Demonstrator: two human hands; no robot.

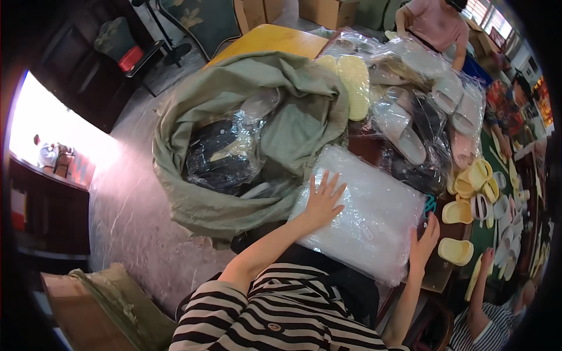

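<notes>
A thick stack of clear plastic bags [366, 205] lies in front of me at the table's near edge. My left hand [323, 202] rests flat on its left part with the fingers spread. At the stack's right edge is my right hand [424, 243], fingers stretched out and apart, with nothing seen in it. Just beyond those fingertips sits a small teal object [430, 203], too small to make out. Left of the stack, a large green-grey woven sack [193, 99] gapes with its rim rolled down; plastic-wrapped dark slippers [225, 146] lie inside.
Bagged slippers [404, 128] are heaped behind the stack, beside a yellow sole [354, 88]. Loose yellow slipper uppers [456, 212] lie to the right. A person in pink [436, 26] is at the far side; another in stripes [492, 324] works at right. A cardboard box [88, 310] stands lower left.
</notes>
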